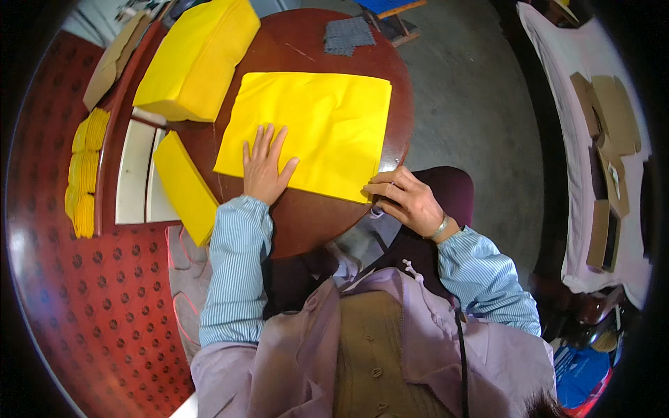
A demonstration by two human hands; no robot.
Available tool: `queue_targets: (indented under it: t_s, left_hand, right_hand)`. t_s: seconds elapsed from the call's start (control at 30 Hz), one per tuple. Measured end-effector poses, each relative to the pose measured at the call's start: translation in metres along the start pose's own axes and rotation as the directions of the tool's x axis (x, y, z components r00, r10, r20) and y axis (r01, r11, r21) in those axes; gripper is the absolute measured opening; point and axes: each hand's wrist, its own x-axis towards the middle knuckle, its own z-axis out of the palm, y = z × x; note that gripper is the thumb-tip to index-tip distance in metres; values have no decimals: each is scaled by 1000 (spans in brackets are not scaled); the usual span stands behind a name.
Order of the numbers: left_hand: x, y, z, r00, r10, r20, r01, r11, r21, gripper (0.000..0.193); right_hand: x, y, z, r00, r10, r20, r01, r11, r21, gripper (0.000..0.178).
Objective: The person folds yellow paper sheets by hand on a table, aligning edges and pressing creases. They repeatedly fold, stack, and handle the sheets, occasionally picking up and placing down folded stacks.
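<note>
A flat yellow sheet [324,129], cloth-like and slightly creased, lies on the round dark red table [306,226]. My left hand [265,164] rests palm down on its lower left part, fingers stretched out and holding nothing. At the sheet's lower right corner, by the table's edge, my right hand [410,198] pinches the corner between thumb and fingers. Whether the sheet is one layer or several cannot be told. Left of it stands a tall yellow stack [198,63], and below that a narrower yellow stack [185,184] lies slanted.
A grey cloth piece [348,36] lies at the table's far side. More folded yellow bundles [83,174] sit at the far left beside a brown cardboard piece [115,59]. On the right, opened cardboard boxes [613,115] rest on a white-covered table [561,52]. Grey floor [481,90] lies between.
</note>
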Motion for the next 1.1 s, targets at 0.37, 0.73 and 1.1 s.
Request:
queue_targets:
  t_s: [0.37,0.73,1.1]
  left_hand:
    - [-8,11,-4,997,-76,20,75,995,65,73]
    - [-7,20,-19,994,-113,14,113,993,-25,76]
    - [-6,29,-24,985,-166,-40,164,986,-41,60]
  right_hand:
    - [91,78,-25,973,109,-203,-134,984,-114,21]
    - [251,232,14,923,385,17,-243,616,-749,63]
    - [117,84,-28,989,134,-68,-140,985,-96,31]
